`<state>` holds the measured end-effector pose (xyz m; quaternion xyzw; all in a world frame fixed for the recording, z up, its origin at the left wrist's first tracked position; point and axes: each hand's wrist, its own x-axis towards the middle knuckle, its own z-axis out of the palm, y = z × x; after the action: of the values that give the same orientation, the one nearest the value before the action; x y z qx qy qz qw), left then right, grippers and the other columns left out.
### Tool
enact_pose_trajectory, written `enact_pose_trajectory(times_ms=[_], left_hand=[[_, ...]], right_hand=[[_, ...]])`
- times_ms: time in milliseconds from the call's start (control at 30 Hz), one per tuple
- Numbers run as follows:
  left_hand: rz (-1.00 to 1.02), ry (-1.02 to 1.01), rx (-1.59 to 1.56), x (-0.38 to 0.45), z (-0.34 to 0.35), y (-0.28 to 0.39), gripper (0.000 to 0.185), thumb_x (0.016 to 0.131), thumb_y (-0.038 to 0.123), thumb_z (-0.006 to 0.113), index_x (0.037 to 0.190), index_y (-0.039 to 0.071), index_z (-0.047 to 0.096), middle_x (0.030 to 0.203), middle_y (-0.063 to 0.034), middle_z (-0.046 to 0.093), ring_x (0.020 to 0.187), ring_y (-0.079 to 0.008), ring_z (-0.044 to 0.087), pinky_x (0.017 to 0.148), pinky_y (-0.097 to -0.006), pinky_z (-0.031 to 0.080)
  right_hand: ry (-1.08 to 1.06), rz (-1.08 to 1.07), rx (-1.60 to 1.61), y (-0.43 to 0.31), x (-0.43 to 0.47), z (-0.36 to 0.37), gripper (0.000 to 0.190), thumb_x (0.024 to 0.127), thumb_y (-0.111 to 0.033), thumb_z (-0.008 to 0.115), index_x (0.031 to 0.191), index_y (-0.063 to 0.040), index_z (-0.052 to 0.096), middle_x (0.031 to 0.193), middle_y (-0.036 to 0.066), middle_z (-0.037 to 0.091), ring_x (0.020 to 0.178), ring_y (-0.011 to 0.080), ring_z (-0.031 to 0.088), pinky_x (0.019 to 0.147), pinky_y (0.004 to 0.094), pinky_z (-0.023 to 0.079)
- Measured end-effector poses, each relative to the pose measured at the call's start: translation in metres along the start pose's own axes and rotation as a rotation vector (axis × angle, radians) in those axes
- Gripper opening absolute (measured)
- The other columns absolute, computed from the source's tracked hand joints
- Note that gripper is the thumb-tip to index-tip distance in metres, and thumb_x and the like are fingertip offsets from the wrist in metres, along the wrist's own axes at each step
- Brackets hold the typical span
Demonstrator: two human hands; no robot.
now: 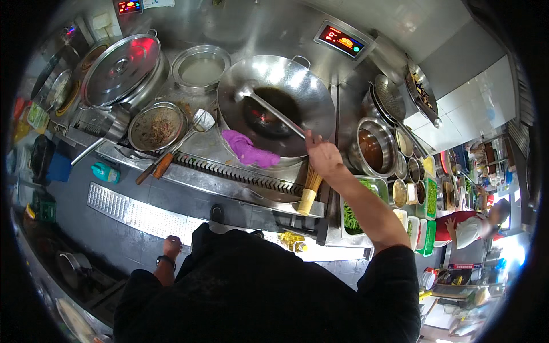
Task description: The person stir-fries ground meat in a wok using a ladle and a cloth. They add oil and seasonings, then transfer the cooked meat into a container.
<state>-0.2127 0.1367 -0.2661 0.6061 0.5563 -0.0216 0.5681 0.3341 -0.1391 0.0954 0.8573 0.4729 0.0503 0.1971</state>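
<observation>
My right hand [324,157] grips the handle of a long metal ladle [276,112]. The ladle slants across a large steel wok [315,100], its bowl over the far-left inner wall. Dark, shiny liquid or bare blackened metal shows at the wok's bottom; I cannot tell which. A purple cloth [251,150] drapes over the near-left rim. Just below my right hand, a bamboo wok brush [309,193] lies on the stove's front edge, partly covered by the hand. My left hand [172,246] hangs low by my side, fingers curled, nothing visible in it.
Left of the wok are a water-filled basin [201,70], a lidded pot [122,70], a strainer with food bits [156,126] and a spatula [203,121]. Rightward stand a sauce pot [371,145] and green vegetables [352,218]. A person [465,229] stands farther right.
</observation>
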Motion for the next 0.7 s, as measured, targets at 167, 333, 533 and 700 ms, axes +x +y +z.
enact_pose_trajectory(times_ms=[167,333,533,700], left_hand=[[0.036,0.048,-0.071,-0.004,0.013,0.038,0.019,0.092,0.021,0.055,0.092,0.003,0.063,0.070,-0.0077,0.065,0.053,-0.0148,0.062,0.044,-0.0292,0.048],[-0.046,-0.111,0.152,0.022,0.005,-0.034,0.022,0.091,0.020,0.052,0.091,0.001,0.063,0.066,-0.0115,0.065,0.054,-0.0193,0.065,0.045,-0.0331,0.050],[-0.015,-0.028,-0.003,0.013,0.007,-0.003,0.023,0.093,0.021,0.054,0.080,0.004,0.064,0.065,-0.0096,0.064,0.051,-0.0184,0.063,0.045,-0.0322,0.051],[-0.022,-0.030,0.001,0.024,0.013,0.004,0.017,0.092,0.019,0.056,0.090,0.004,0.063,0.066,-0.0070,0.063,0.052,-0.0160,0.061,0.044,-0.0297,0.048]], right_hand=[[-0.076,0.058,-0.038,0.058,-0.028,-0.007,0.057,0.087,-0.006,0.056,0.141,0.003,0.042,0.102,0.020,0.066,0.084,0.0325,0.071,0.069,0.0410,0.060],[-0.004,0.094,0.058,0.017,-0.003,-0.017,0.058,0.087,-0.006,0.055,0.143,0.001,0.041,0.106,0.020,0.065,0.088,0.0323,0.071,0.074,0.0405,0.059],[-0.074,0.057,0.019,0.032,-0.034,-0.004,0.053,0.090,-0.012,0.057,0.141,-0.002,0.045,0.104,0.020,0.066,0.092,0.0317,0.071,0.077,0.0386,0.059],[-0.086,0.482,0.653,0.046,-0.028,-0.003,0.030,0.095,-0.027,0.058,0.109,-0.001,0.063,0.081,0.020,0.068,0.075,0.0270,0.071,0.066,0.0397,0.058]])
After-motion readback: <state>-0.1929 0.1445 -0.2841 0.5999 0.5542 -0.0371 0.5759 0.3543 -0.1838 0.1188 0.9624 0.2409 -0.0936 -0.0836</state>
